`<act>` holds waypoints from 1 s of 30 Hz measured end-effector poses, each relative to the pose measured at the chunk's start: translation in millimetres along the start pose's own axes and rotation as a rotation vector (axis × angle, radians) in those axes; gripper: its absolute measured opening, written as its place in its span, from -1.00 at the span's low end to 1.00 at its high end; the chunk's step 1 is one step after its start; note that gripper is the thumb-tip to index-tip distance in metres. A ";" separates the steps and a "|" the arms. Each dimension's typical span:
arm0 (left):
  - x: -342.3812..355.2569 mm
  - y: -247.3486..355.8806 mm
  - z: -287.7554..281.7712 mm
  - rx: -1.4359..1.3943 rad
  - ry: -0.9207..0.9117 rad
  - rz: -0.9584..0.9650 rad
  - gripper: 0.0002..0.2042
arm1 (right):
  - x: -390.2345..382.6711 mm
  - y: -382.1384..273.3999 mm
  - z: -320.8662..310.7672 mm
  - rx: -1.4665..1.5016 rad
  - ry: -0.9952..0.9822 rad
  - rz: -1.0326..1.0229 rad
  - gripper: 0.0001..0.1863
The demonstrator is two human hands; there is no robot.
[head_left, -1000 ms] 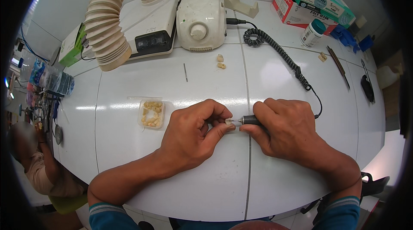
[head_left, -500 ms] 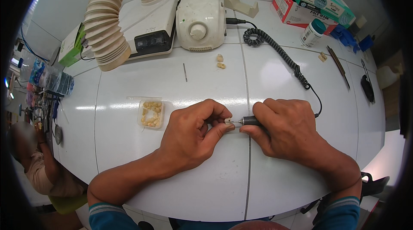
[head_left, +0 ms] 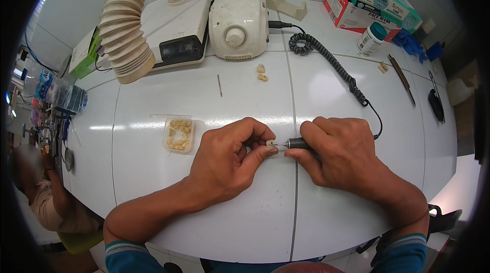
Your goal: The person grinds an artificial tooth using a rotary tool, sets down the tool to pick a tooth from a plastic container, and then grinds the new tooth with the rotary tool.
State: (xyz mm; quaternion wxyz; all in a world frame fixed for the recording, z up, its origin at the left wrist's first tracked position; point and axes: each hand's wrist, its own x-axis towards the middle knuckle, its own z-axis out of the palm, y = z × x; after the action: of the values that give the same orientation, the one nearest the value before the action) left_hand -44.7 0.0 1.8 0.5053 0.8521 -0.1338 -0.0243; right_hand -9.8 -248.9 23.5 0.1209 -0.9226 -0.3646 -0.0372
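Pinching a small cream lump (head_left: pixel 270 143), the left hand (head_left: pixel 227 158) faces the right hand (head_left: pixel 339 153), wrapped round a black tube-shaped drill (head_left: pixel 297 143) whose thin silver bit (head_left: pixel 280 144) points to nine o'clock, toward the lump.

The worktop (head_left: pixel 245 227) looks smooth and glossy. The control box (head_left: pixel 222 30) is shiny hard plastic, the ribbed hose (head_left: pixel 122 33) duller plastic. The drill (head_left: pixel 298 143) is dark and matt behind its bright metal tip (head_left: pixel 284 144). The stacked boxes (head_left: pixel 377 0) look like card; the sleeve (head_left: pixel 133 258) is cloth.
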 end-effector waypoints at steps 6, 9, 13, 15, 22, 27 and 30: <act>0.3 1.0 -0.1 -0.005 -0.007 -0.003 -0.83 | -0.6 -0.8 1.9 -0.014 0.006 0.008 -0.55; 0.1 1.4 -0.1 -0.007 0.004 0.001 -0.83 | -0.9 -1.5 2.5 -0.015 0.015 0.000 -0.55; 0.0 0.3 0.5 -0.008 0.004 0.008 -0.83 | -0.9 -1.0 2.1 -0.014 0.016 0.001 -0.55; 0.3 0.3 0.4 -0.009 0.004 0.010 -0.83 | -0.2 0.7 0.5 -0.010 0.005 -0.012 -0.55; 0.2 0.4 0.3 -0.001 0.008 0.019 -0.83 | 0.0 2.3 -2.0 -0.002 -0.031 -0.023 -0.55; 0.3 -0.1 0.8 -0.001 0.008 0.013 -0.83 | 0.2 1.0 -0.3 0.001 -0.007 -0.006 -0.55; 0.3 0.2 0.7 -0.009 0.014 0.012 -0.83 | -0.3 0.5 0.1 -0.002 -0.007 -0.009 -0.55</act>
State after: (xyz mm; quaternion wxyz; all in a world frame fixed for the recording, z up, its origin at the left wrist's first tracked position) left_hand -44.6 -0.8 1.7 0.5101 0.8493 -0.1352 -0.0161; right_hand -9.7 -249.4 23.3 0.1184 -0.9212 -0.3689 -0.0351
